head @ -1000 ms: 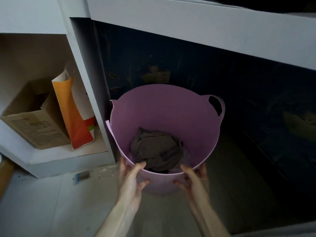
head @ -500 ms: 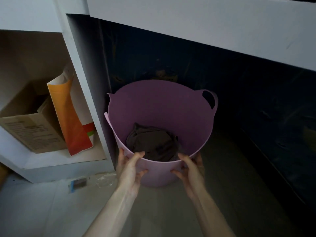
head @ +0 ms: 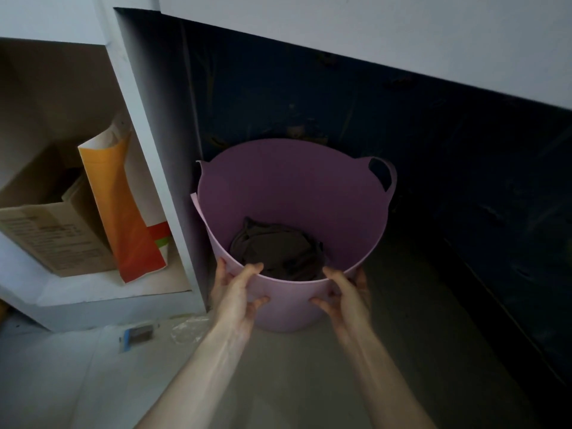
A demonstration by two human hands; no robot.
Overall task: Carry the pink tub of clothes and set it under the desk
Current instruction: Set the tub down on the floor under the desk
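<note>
The pink tub (head: 288, 181) stands upright on the floor in the dark gap beneath the white desk (head: 371, 35), close against the desk's left side panel. Dark clothes (head: 275, 252) lie crumpled at its bottom. My left hand (head: 238, 292) grips the tub's near rim on the left, thumb inside and fingers outside. My right hand (head: 346, 292) holds the same near rim on the right in the same way. One loop handle (head: 383, 174) sticks out at the tub's far right.
A white side panel (head: 161, 150) separates the gap from a shelf with a cardboard box (head: 52, 230) and an orange paper bag (head: 120, 212). A small blue-edged item (head: 137, 334) and clear plastic scrap (head: 188, 329) lie on the floor. A dark wall runs behind and right.
The tub has slid further back under the desk and a little left, toward the side panel. Both hands kept their hold on the near rim and moved with it.
</note>
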